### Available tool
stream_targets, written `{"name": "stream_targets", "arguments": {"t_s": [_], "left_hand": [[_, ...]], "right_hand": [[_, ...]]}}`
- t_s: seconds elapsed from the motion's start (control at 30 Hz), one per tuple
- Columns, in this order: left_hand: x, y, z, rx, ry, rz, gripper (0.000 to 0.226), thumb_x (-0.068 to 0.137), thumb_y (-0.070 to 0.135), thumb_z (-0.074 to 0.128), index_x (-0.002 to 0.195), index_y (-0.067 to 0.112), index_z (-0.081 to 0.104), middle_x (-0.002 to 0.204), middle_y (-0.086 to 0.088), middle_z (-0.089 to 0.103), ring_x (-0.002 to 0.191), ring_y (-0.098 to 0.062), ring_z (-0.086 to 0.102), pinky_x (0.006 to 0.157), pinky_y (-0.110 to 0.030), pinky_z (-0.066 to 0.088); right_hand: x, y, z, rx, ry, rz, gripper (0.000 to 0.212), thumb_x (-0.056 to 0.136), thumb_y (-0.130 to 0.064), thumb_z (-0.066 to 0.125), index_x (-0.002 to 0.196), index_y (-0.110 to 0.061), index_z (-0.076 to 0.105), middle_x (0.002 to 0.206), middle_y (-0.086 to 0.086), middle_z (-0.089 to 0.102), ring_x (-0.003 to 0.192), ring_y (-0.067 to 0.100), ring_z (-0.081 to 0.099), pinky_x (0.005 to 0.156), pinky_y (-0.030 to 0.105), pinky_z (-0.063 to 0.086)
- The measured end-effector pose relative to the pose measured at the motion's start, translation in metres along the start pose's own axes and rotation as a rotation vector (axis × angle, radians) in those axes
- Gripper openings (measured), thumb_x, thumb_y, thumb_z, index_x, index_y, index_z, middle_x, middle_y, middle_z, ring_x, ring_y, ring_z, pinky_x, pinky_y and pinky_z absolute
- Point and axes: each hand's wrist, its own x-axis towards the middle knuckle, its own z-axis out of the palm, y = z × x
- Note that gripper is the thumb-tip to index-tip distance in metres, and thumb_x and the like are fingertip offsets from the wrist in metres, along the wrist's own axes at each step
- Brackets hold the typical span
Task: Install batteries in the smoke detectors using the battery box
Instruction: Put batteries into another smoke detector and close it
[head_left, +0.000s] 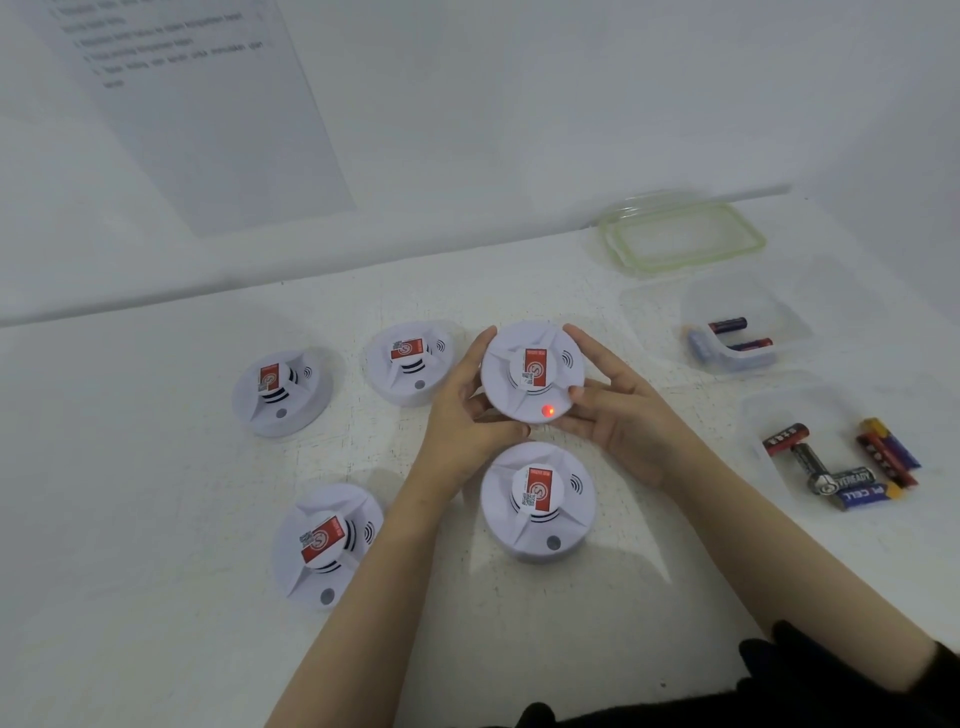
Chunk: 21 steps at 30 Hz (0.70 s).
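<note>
White counter, round white smoke detector with red label, red lamp lit. Left hand and right hand grip its rim, fingers curled round it.

I hold one smoke detector between both hands, my left hand curled round its left edge and my right hand round its right. Its red light glows (the others' buttons show grey). A second detector lies just below my hands, with three more detectors left of my left hand. Right of my right hand sit a far box and a near box, both holding batteries.
</note>
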Motion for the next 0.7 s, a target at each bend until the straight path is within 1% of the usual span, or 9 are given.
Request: {"name": "stream_targets", "arguments": {"t_s": [0.17, 0.23, 0.3, 0.37, 0.43, 0.53, 0.7], "left_hand": [[-0.0002, 0.0009, 0.0021, -0.011, -0.015, -0.004, 0.103, 0.055, 0.013, 0.081, 0.147, 0.022, 0.035, 0.132, 0.002, 0.06, 0.11, -0.006, 0.063, 0.082, -0.028, 0.056], [-0.0004, 0.0013, 0.0031, -0.012, -0.015, 0.001, 0.105, 0.052, 0.021, 0.081, 0.147, 0.023, 0.035, 0.132, 0.003, 0.06, 0.112, -0.007, 0.063, 0.084, -0.03, 0.056], [-0.0007, 0.0016, 0.0037, -0.018, -0.013, 0.01, 0.104, 0.052, 0.024, 0.08, 0.146, 0.024, 0.036, 0.132, 0.004, 0.06, 0.113, -0.009, 0.063, 0.086, -0.032, 0.056], [-0.001, 0.0018, 0.0036, -0.025, -0.011, 0.016, 0.102, 0.051, 0.024, 0.08, 0.144, 0.026, 0.037, 0.131, 0.005, 0.06, 0.113, -0.01, 0.063, 0.085, -0.032, 0.057], [-0.0006, 0.0011, 0.0034, -0.034, -0.014, 0.011, 0.098, 0.051, 0.021, 0.08, 0.14, 0.032, 0.04, 0.128, 0.009, 0.062, 0.112, -0.01, 0.063, 0.082, -0.031, 0.057], [0.0002, -0.0007, 0.0028, -0.046, -0.013, 0.003, 0.094, 0.053, 0.006, 0.079, 0.135, 0.036, 0.042, 0.119, 0.017, 0.066, 0.108, -0.008, 0.065, 0.077, -0.028, 0.057], [-0.0002, -0.0011, 0.0026, -0.072, -0.013, 0.01, 0.093, 0.054, 0.005, 0.079, 0.133, 0.037, 0.044, 0.123, 0.014, 0.064, 0.109, -0.009, 0.065, 0.077, -0.028, 0.057]], "right_hand": [[-0.0008, 0.0009, -0.0011, 0.018, 0.002, -0.006, 0.065, 0.08, 0.001, 0.052, 0.138, -0.026, 0.043, 0.117, 0.01, 0.067, 0.107, 0.026, 0.064, 0.09, 0.039, 0.054], [-0.001, 0.0012, -0.0015, 0.027, 0.001, -0.006, 0.064, 0.08, 0.002, 0.051, 0.138, -0.026, 0.044, 0.117, 0.011, 0.067, 0.108, 0.026, 0.064, 0.09, 0.039, 0.054], [-0.0011, 0.0012, -0.0018, 0.028, 0.002, -0.004, 0.063, 0.082, 0.003, 0.05, 0.137, -0.026, 0.044, 0.119, 0.011, 0.066, 0.108, 0.026, 0.064, 0.09, 0.039, 0.054], [-0.0012, 0.0012, -0.0017, 0.03, 0.001, -0.001, 0.063, 0.082, 0.003, 0.05, 0.138, -0.026, 0.043, 0.122, 0.013, 0.064, 0.11, 0.027, 0.063, 0.092, 0.04, 0.053], [-0.0012, 0.0014, -0.0018, 0.038, 0.002, 0.002, 0.064, 0.082, 0.003, 0.05, 0.139, -0.026, 0.043, 0.124, 0.013, 0.063, 0.111, 0.027, 0.062, 0.093, 0.04, 0.052], [-0.0011, 0.0016, -0.0022, 0.056, 0.001, 0.001, 0.064, 0.081, 0.002, 0.051, 0.138, -0.026, 0.043, 0.122, 0.011, 0.065, 0.11, 0.026, 0.063, 0.092, 0.04, 0.052], [-0.001, 0.0025, -0.0031, 0.07, -0.003, 0.0, 0.064, 0.081, 0.002, 0.051, 0.138, -0.026, 0.043, 0.123, 0.012, 0.064, 0.112, 0.027, 0.062, 0.093, 0.041, 0.052]]}}
